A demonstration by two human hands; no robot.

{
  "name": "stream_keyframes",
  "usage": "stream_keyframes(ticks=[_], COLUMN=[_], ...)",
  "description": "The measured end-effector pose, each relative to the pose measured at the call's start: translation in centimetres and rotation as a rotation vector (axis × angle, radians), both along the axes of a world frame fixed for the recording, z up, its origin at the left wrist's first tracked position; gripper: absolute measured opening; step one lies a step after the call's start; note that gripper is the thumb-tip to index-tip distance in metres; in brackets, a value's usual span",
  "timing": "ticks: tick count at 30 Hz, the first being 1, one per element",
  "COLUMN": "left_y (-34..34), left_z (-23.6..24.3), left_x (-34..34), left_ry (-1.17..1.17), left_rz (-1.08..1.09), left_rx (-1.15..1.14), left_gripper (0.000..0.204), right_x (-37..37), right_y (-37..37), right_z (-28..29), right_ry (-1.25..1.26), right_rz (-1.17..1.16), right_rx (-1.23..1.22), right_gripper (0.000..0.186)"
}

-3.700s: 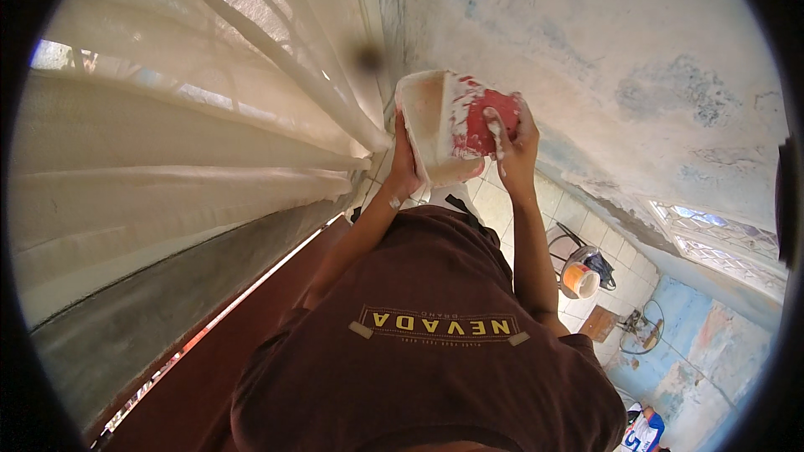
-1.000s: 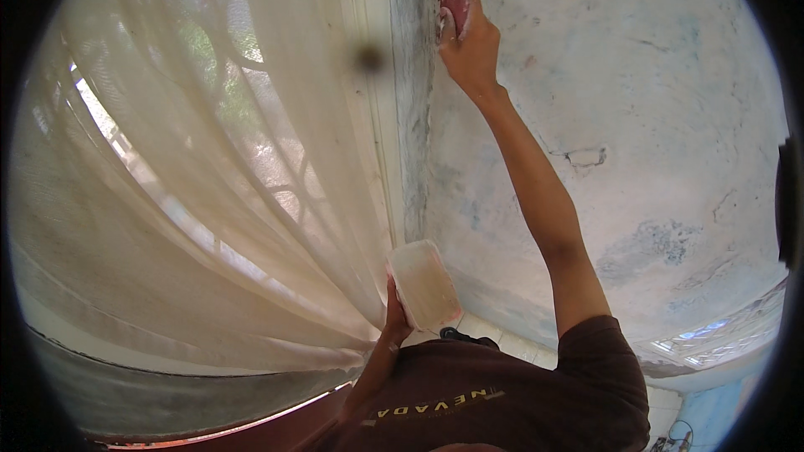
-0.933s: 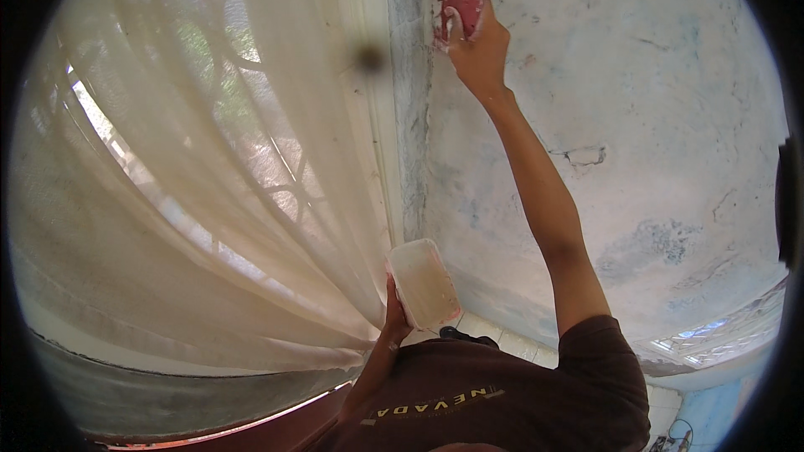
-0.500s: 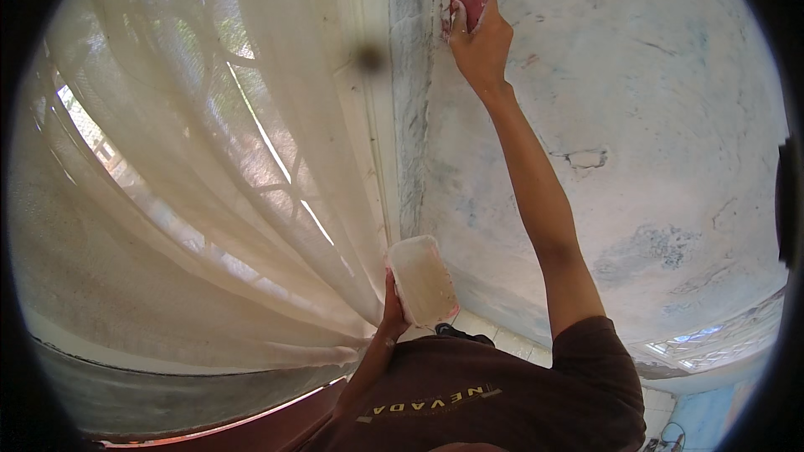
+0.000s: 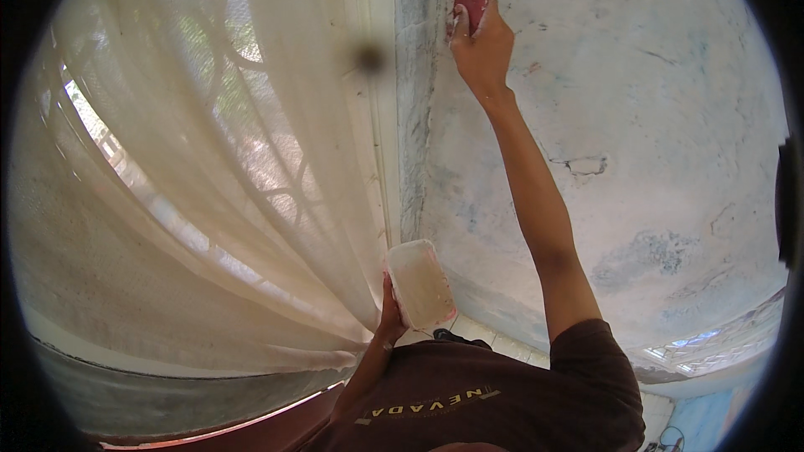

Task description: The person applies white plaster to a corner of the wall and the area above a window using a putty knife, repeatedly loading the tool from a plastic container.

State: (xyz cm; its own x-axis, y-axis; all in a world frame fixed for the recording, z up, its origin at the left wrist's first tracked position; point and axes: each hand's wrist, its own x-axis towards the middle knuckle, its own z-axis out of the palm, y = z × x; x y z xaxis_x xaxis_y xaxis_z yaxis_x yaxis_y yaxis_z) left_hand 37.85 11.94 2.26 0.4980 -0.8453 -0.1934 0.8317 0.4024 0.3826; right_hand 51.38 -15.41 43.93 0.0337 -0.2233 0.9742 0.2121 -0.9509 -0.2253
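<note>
My right hand (image 5: pixel 484 48) is raised high against the wall (image 5: pixel 636 75), its fingers closed on a dark red putty spreader (image 5: pixel 472 7). White paste is smeared on the spreader, and its edge meets the wall close to the corner. Reddish smears show around it. Lower down, my left hand (image 5: pixel 392 311) grips the side of a pale rectangular plastic tub (image 5: pixel 444 280), held tilted in front of my body. The tub's inside looks cream-coloured; how much paste it holds I cannot tell.
A sheer cream curtain (image 5: pixel 193 201) fills the left side, with a window and curved grille behind it. Between curtain and wall runs a pale frame (image 5: pixel 374 117). The wall has patchy stains and a chipped spot (image 5: pixel 586 165). Tiled floor (image 5: pixel 511 349) shows below.
The spreader and my right hand have shifted very slightly, still at the same spot on the wall. The tub has dipped a little, and the curtain has swayed slightly.
</note>
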Motion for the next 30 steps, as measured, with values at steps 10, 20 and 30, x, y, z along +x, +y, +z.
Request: stream_keyframes(ticks=[10,20,30], left_y=[0.3,-0.6,-0.8], left_z=[-1.3,-1.5,-0.3], left_x=[-0.1,-0.3,-0.7], left_ry=[-0.018,-0.012,-0.036], left_rz=[0.029,0.001,-0.034], left_rx=[0.017,0.084,0.07], left_gripper=[0.088,0.089,0.084], right_x=[-1.9,0.6,-0.8], right_y=[1.5,1.3,-1.1], right_z=[1.2,4.9,10.5], right_ry=[0.07,0.071,-0.081], right_rz=[0.153,-0.053,0.02], right_rx=[0.025,-0.125,-0.049], right_gripper=[0.025,0.022,0.018])
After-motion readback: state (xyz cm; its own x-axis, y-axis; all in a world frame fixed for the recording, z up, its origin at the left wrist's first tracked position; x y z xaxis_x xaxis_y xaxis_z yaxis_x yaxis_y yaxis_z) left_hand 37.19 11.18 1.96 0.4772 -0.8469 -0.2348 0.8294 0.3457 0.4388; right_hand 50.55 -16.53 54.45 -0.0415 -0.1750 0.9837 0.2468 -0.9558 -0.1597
